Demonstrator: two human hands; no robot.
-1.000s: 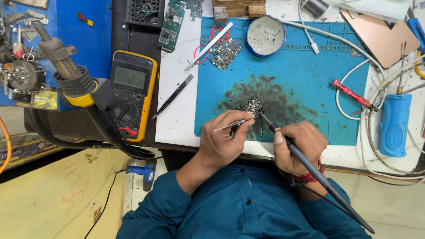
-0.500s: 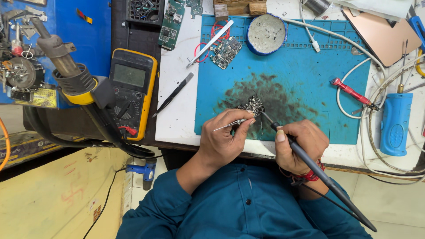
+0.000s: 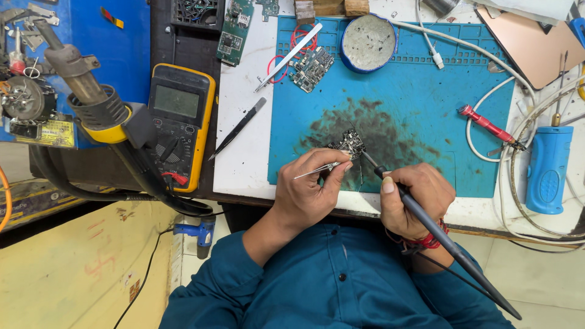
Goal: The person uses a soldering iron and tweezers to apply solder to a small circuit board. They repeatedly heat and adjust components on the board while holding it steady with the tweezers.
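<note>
A small dark circuit board lies on the stained part of the blue work mat. My left hand pinches metal tweezers, their tips by the board's near edge. My right hand grips a black soldering iron like a pen, its tip touching the board from the right. The iron's handle and cord run back past my wrist.
A yellow multimeter and a hot-air handle sit at the left. Black tweezers, white tweezers, another small board, a round tin, a red tool and a blue screwdriver handle lie around the mat.
Both hands stay at the board. The iron's tip and the tweezers shift only slightly.
</note>
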